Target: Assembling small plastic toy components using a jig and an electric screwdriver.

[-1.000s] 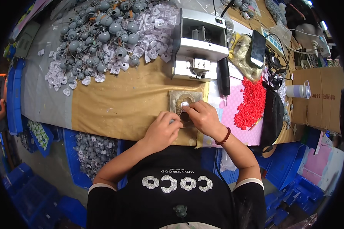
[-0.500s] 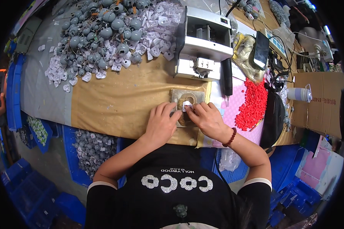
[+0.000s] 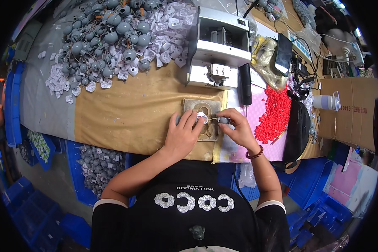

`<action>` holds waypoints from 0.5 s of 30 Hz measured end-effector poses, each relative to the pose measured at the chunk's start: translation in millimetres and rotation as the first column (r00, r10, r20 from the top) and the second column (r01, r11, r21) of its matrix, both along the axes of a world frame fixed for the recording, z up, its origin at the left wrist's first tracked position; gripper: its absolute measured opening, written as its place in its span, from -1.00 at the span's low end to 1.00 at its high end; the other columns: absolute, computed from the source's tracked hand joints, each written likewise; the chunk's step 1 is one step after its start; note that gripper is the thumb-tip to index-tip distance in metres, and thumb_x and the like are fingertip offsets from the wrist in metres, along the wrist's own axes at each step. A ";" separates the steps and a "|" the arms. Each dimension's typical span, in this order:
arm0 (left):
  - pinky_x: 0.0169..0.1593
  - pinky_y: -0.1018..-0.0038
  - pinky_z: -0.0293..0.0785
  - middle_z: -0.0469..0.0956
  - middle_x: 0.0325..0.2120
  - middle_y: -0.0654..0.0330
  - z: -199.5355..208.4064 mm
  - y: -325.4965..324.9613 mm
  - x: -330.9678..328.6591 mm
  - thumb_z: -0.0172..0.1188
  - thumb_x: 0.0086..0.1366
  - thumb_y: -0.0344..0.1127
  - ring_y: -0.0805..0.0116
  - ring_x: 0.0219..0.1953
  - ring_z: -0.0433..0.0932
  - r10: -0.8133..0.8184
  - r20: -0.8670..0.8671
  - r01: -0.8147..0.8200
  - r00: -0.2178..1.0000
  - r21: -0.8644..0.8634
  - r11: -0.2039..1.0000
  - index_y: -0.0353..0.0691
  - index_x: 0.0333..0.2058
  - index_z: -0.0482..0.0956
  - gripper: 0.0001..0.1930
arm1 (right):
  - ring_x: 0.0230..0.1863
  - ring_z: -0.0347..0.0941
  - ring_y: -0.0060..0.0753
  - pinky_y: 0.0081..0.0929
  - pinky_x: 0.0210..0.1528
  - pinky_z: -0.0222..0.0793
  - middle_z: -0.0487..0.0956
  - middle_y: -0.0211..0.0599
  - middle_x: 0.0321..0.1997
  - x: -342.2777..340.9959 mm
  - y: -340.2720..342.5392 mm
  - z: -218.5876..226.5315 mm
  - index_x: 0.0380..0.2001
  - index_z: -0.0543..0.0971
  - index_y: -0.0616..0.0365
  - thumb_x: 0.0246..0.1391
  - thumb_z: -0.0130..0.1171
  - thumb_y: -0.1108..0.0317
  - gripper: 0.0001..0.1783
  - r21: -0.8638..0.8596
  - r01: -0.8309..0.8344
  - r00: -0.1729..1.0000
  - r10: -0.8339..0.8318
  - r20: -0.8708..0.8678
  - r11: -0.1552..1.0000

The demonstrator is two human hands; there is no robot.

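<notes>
A square metal plate [image 3: 190, 103] with a brown recessed mould lies at the table's front edge. On it sits a small white plastic piece [image 3: 202, 115], with the fingertips of my left hand [image 3: 181, 133] closed against it. Just right of the plate, my right hand [image 3: 242, 131] pinches a small grey rounded part [image 3: 224, 120] between thumb and fingers. A thin pale wire [image 3: 212, 119] runs from the grey part toward the white piece. My left fingers hide part of the white piece.
Beyond my hands stands a white and black bench machine [image 3: 219, 50]. A black electric screwdriver [image 3: 245, 86] points down beside it. Red plastic bits [image 3: 274, 115] lie to the right. Grey balls with wires [image 3: 113, 38] and white pieces [image 3: 172, 29] are heaped at the far left.
My right hand has moved right, away from the plate, and now shows the grey part and the wire. My left hand stays at the white piece. The whole view has shifted slightly.
</notes>
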State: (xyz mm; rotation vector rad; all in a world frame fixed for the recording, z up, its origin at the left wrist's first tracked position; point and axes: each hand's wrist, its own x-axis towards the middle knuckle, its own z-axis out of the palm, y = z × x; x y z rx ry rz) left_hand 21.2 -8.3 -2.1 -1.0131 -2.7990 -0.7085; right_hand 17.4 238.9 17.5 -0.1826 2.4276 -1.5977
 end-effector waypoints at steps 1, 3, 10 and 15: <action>0.25 -0.08 0.19 0.44 0.12 0.00 -1.1 0.3 -1.1 0.32 0.02 -0.39 0.06 0.26 0.34 -0.005 -0.002 0.005 1.000 0.007 1.000 -0.19 0.13 0.52 -0.40 | -0.12 0.52 -0.49 -0.59 -0.13 0.46 0.56 -0.34 -0.04 0.3 -2.7 -5.5 0.03 0.60 0.12 0.06 0.21 0.66 -0.57 -0.081 0.050 0.999 -0.048 0.017 0.995; 0.25 -0.06 0.19 0.45 0.11 0.00 -1.6 -0.3 -1.9 0.32 0.02 -0.39 0.07 0.26 0.35 -0.008 -0.004 0.008 1.000 0.020 1.000 -0.20 0.11 0.53 -0.41 | -0.09 0.51 -0.55 -0.63 -0.09 0.46 0.57 -0.37 0.01 -0.1 -9.7 -13.5 0.07 0.57 0.16 0.09 0.18 0.68 -0.56 -0.240 0.149 0.989 -0.140 0.054 0.959; 0.20 -0.02 0.25 0.49 0.03 -0.04 3.7 -1.2 -4.1 0.18 0.17 -0.38 0.07 0.21 0.39 -0.014 -0.039 0.016 0.999 0.051 0.999 -0.29 0.02 0.55 -0.59 | -0.03 0.55 -0.54 -0.57 -0.02 0.53 0.57 -0.21 0.06 -18.0 -30.7 -4.7 0.05 0.52 0.29 0.14 0.25 0.66 -0.62 -0.626 0.326 0.925 -0.104 0.364 0.709; 0.26 -0.01 0.22 0.48 0.09 0.00 -1.0 -5.5 -6.0 0.33 0.02 -0.40 0.08 0.27 0.36 -0.035 0.011 0.034 0.999 0.073 0.997 -0.16 0.00 0.59 -0.52 | -0.24 0.60 -0.55 -0.58 -0.12 0.55 0.67 -0.29 -0.20 -26.5 -29.1 -3.1 -0.06 0.56 0.31 0.10 0.38 0.53 -0.67 -0.428 0.208 0.933 -0.048 0.356 0.879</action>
